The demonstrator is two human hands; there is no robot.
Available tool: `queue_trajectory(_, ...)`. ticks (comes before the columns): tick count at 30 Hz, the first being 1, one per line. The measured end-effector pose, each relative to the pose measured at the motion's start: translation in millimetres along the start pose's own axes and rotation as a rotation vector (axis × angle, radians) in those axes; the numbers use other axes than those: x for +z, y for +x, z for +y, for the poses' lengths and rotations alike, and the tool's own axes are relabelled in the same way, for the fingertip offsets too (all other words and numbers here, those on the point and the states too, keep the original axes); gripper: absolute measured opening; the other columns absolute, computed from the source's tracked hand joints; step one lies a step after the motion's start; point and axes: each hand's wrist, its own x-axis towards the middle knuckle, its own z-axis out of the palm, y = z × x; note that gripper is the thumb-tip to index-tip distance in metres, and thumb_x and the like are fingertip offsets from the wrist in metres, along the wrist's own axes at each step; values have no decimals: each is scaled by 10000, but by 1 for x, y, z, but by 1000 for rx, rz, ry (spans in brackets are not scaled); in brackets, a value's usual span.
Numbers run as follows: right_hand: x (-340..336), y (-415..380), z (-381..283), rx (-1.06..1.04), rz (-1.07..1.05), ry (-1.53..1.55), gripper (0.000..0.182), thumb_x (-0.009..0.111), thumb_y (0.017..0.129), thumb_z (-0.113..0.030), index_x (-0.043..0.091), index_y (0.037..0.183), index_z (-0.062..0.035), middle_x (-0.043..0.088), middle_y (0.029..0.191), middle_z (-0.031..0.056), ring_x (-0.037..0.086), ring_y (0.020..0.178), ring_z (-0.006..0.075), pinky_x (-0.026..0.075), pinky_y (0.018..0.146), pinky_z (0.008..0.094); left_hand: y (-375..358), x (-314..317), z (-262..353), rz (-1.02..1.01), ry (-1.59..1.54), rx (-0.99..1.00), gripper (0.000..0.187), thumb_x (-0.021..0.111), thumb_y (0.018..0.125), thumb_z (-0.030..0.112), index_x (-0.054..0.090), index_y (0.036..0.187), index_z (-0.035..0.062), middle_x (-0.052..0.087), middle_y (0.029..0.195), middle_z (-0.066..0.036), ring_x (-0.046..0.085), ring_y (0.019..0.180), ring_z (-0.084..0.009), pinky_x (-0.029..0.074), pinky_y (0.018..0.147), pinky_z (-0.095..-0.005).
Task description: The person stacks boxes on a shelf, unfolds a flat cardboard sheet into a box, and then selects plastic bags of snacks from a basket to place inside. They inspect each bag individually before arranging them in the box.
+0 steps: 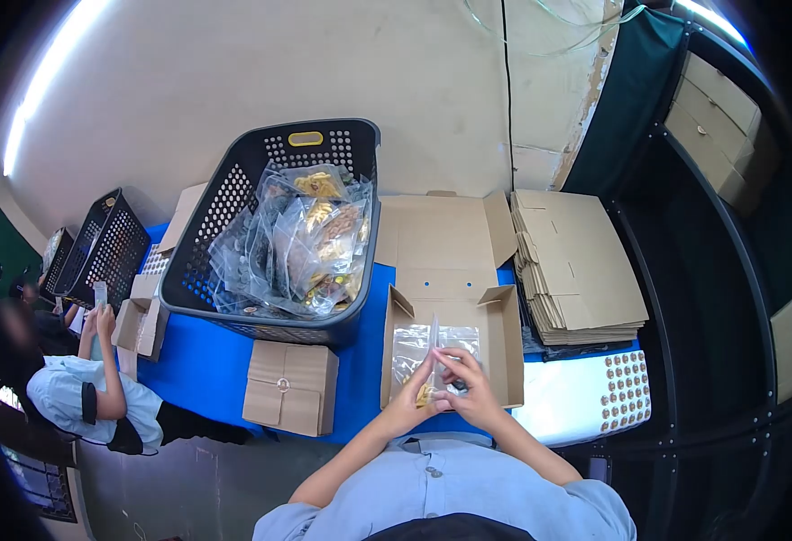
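An open cardboard box lies in front of me, with clear plastic bags in it. Over the box, my left hand and my right hand meet, fingertips pinched on a clear zip bag. The bag stands nearly edge-on to me, its upper part rising above the fingers. Some yellow pieces show through plastic beside my left fingers. My palms hide the lower part of what I hold.
A dark perforated basket full of filled bags stands on the blue table. Closed boxes sit before it. Flattened boxes are stacked right, behind a sticker sheet. A co-worker stands at left.
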Motion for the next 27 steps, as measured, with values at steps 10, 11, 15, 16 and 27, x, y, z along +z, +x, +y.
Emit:
queue_trajectory(10, 1, 9, 35, 71, 515, -159, 259, 796, 731, -177, 679, 901, -19, 456, 949, 62, 462, 859, 141, 400, 729, 261, 1, 2, 16, 66, 24, -157, 378, 514, 972, 294, 581, 1202, 1, 640, 1129, -103, 570, 1075, -174, 390, 994, -317)
queue_trajectory(11, -9, 6, 46, 134, 404, 28, 202, 761, 773, -177, 682, 857, -11, 496, 872, 51, 475, 816, 141, 400, 728, 265, 1, 3, 20, 94, 8, -116, 366, 492, 978, 309, 619, 1150, 12, 672, 1046, -97, 603, 1021, -175, 404, 982, -325)
queue_trajectory(15, -42, 5, 34, 166, 340, 223, 243, 618, 903, -161, 692, 743, 6, 582, 688, 41, 512, 713, 140, 400, 712, 272, -1, -25, 13, -5, 430, 51, 324, 488, 978, 287, 657, 1079, 30, 690, 1004, -99, 631, 985, -204, 380, 1025, -395)
queue_trajectory(16, -43, 5, 27, 173, 342, 224, 243, 618, 903, -161, 692, 743, 6, 582, 688, 41, 512, 713, 140, 400, 712, 272, 1, -26, 16, 18, 465, 60, 308, 489, 976, 275, 667, 1056, 37, 695, 990, -101, 639, 965, -223, 360, 1042, -421)
queue_trajectory(27, -44, -1, -20, 37, 590, -68, 310, 496, 983, -174, 681, 870, 47, 583, 908, 91, 549, 765, 103, 439, 586, 216, 18, -28, 5, 457, 40, 94, 385, 512, 940, 182, 404, 1271, 20, 471, 1277, -123, 437, 1207, -207, 326, 1034, -344)
